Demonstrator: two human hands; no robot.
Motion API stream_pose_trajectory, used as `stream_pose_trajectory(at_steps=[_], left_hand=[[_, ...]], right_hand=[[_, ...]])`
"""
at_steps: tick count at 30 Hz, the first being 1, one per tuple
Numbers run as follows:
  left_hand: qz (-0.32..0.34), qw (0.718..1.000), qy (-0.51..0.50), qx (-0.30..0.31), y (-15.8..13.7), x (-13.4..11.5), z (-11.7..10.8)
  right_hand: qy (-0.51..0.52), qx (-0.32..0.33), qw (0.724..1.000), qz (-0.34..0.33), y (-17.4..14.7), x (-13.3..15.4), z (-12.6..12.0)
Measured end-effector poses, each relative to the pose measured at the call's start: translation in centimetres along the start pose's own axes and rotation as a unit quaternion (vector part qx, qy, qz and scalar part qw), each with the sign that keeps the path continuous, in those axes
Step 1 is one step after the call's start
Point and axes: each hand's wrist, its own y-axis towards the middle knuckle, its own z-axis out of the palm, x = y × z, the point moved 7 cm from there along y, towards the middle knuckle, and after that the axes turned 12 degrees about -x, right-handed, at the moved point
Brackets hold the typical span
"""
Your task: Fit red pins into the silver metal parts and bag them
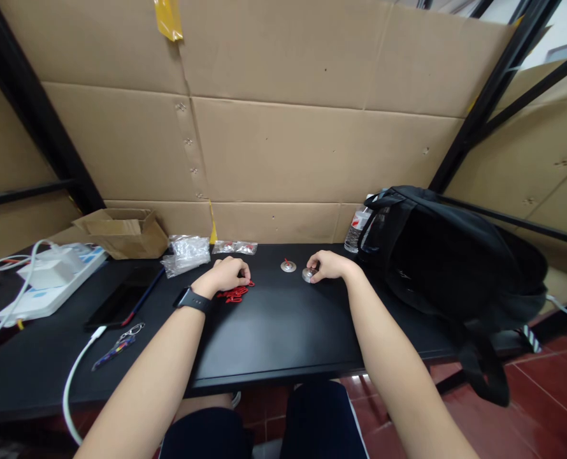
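Note:
My left hand (230, 274), wearing a dark watch, is closed at a small pile of red plastic hooks (236, 295). Thumb and finger pinch a red hook (251, 283) at the pile's upper right edge. To the right, my right hand (329, 264) is closed around a clear suction cup (307, 275) at the tabletop; its fingers cover part of it. Between the hands, a round clear suction cup (288, 266) lies flat on the black table, with a red hook (287, 261) standing up at its middle.
Clear plastic bags (186, 254) and small packets (236, 247) lie along the cardboard wall (274, 153). A paper bag (125, 233), power strip (54, 287), phone (125, 296) and keychain (116, 350) are left. A water bottle (355, 229) and black backpack (455, 255) stand right.

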Motion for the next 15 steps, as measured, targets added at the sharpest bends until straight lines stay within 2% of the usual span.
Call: stream_pose_trajectory(at_steps=[4, 11, 15], left_hand=[[0.017, 1.0, -0.013, -0.013, 0.0, -0.4, -0.2], [0.034, 0.989, -0.099, -0.101, 0.1, -1.8, -1.7], [0.043, 0.977, -0.155, -0.141, 0.2, -2.2, -2.1]], right_hand=[[-0.002, -0.007, 1.0, 0.006, 0.1, 0.2, 0.2], [0.006, -0.032, 0.999, -0.001, -0.1, 0.5, -0.6], [0.091, -0.078, 0.992, -0.038, 0.0, 2.1, -0.8]])
